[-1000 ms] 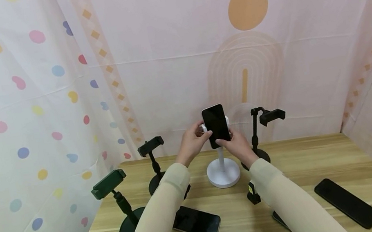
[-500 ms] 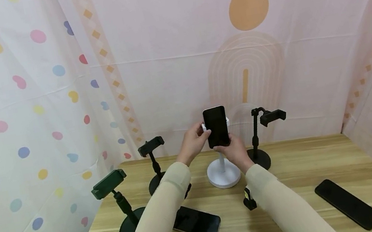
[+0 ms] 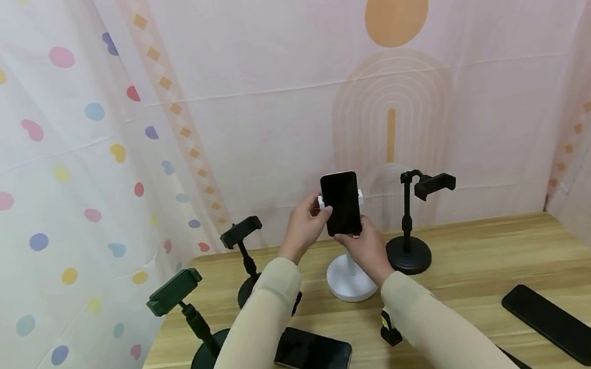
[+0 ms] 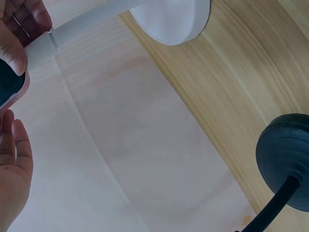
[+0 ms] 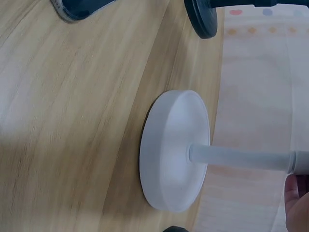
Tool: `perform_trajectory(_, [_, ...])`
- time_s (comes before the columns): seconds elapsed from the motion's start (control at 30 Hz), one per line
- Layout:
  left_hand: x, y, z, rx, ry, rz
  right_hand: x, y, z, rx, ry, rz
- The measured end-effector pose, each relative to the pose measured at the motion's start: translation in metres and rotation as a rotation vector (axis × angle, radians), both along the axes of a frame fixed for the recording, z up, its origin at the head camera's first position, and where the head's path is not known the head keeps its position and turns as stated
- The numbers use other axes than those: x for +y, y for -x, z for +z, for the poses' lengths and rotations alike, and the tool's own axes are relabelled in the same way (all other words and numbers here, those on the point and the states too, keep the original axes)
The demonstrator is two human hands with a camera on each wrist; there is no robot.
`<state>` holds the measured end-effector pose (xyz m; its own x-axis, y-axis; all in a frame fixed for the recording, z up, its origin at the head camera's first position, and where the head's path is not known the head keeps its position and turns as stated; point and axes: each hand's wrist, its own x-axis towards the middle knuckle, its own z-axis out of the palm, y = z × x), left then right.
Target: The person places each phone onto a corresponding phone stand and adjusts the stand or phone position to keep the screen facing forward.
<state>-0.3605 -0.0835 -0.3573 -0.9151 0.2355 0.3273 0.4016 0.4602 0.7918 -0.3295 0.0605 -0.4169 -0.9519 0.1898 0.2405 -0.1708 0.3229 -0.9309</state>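
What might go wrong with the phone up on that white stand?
The phone might slip if the left hand and right hand let go: I can't tell how tightly the white clamp grips it. The white stand might tip if pushed, since the phone sits high above its round base.

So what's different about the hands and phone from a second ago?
The right hand slid left and down, its thumb going from the screen of the upright phone toward its bottom edge. That phone straightened from a slight lean. The left hand still holds its left side; the green stand and far-right phone stayed put.
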Motion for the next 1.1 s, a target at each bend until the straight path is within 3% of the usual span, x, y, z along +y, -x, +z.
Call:
perform_trajectory(0.17, [0.003,0.003,-0.002,-0.003,-0.038,-0.008,0.006,-0.001,0.000,0.005,0.010,0.061])
perform_trajectory(0.43, [0.002,0.004,-0.007,-0.017,-0.060,-0.011,0.012,-0.001,-0.001,-0.007,0.000,0.079])
perform_trajectory(0.6, [-0.004,0.004,-0.012,-0.028,-0.038,-0.002,0.016,0.000,-0.001,-0.068,-0.014,0.084])
perform_trajectory(0.77, [-0.011,0.001,-0.017,-0.047,-0.026,0.008,0.025,-0.001,-0.001,-0.119,-0.061,0.085])
perform_trajectory(1.1, [-0.024,-0.004,-0.030,-0.046,0.015,0.003,0.053,-0.008,0.005,-0.087,-0.208,0.084])
